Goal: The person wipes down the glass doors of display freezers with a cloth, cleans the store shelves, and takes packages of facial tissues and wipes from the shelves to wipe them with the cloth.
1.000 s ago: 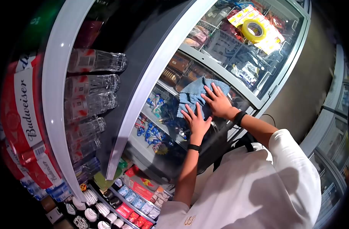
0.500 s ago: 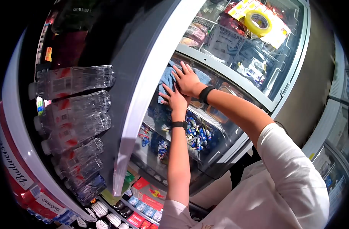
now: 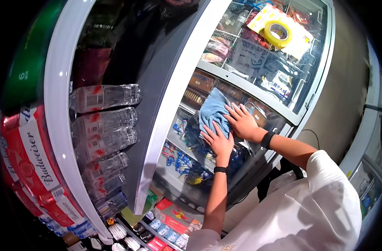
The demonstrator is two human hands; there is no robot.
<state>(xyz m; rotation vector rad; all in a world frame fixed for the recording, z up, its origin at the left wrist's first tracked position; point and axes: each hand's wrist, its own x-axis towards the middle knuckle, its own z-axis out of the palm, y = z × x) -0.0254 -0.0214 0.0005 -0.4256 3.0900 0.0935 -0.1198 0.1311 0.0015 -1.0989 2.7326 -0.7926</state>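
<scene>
A blue cloth (image 3: 215, 106) lies bunched on the sliding glass lid (image 3: 246, 161) of a freezer. My left hand (image 3: 220, 143) rests flat on its lower edge with the fingers spread. Just up and to the right, my right hand (image 3: 243, 124) presses on the cloth's right side, its fingers also stretched out. Neither hand closes around the cloth. Both wrists wear black bands. Beneath the glass, small blue-wrapped packs (image 3: 184, 163) and boxes sit in wire baskets.
A roll of yellow tape (image 3: 278, 34) lies on a printed sheet on the upper glass pane. Several clear bottles (image 3: 111, 96) stand in a cooler at left, beside red Budweiser cartons (image 3: 36, 154). A red box (image 3: 176, 215) and other goods sit low in front.
Both hands and the blue cloth have slid down and right across the glass, away from the freezer's white frame. The camera view has shifted, showing more of the cartons at left.
</scene>
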